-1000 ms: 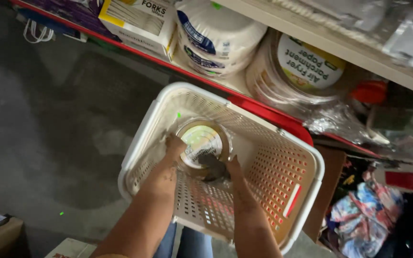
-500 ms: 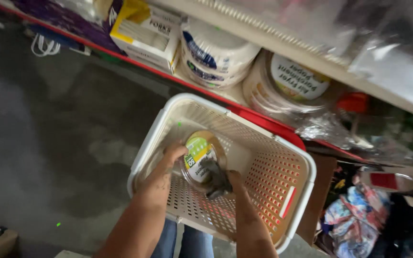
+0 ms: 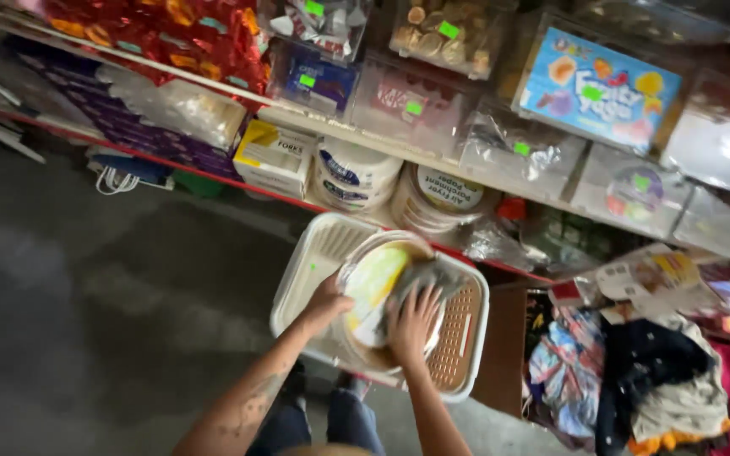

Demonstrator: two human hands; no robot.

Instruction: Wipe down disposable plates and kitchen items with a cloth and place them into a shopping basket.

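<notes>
A white plastic basket (image 3: 308, 268) with perforated sides sits below me, in front of low shop shelves. Over it is a round clear-wrapped pack of paper liners (image 3: 379, 283) with a yellow-green label, tilted up above the rim. My left hand (image 3: 328, 302) grips the pack's left edge. My right hand (image 3: 412, 321) lies flat on the pack's front with fingers spread, and something dark and crumpled (image 3: 422, 275) shows just above those fingers. The basket's floor is mostly hidden by the pack.
Behind the basket, the bottom shelf holds a box of forks (image 3: 275, 157), stacked paper plates (image 3: 353, 176) and another round liner pack (image 3: 439, 194). Upper shelves carry wrapped sweets and boxes. A heap of clothes (image 3: 635, 371) lies to the right. Grey concrete floor (image 3: 103, 295) spreads left.
The view has pulled back and up, showing more shelves. The round pack has risen from the basket's bottom to above its rim, and my right hand now presses flat on it.
</notes>
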